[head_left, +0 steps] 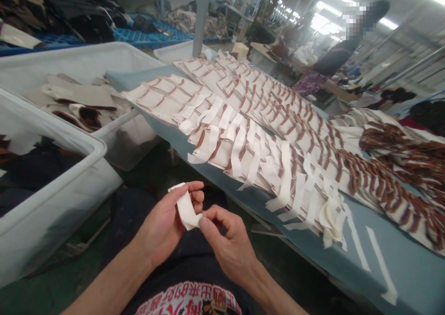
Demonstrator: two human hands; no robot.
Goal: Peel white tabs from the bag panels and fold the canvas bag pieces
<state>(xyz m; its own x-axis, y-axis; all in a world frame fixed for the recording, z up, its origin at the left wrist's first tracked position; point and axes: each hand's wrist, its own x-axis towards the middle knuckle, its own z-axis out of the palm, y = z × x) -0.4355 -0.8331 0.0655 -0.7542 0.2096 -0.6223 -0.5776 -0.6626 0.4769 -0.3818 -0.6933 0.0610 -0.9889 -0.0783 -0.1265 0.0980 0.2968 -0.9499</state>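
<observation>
By the tabletop (413,271), left fingers (198,197) are holding a folded white strip (186,210); right fingers (209,230) are pinching its end.

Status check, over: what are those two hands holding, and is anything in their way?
Left hand: holding a white strip. Right hand: pinching its lower end. No obstruction seen at the hands; blue-topped table beyond.

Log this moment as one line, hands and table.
left hand: holds white material | right hand: pinches one end | table: brown-edged pieces in rows, white strips over some
</observation>
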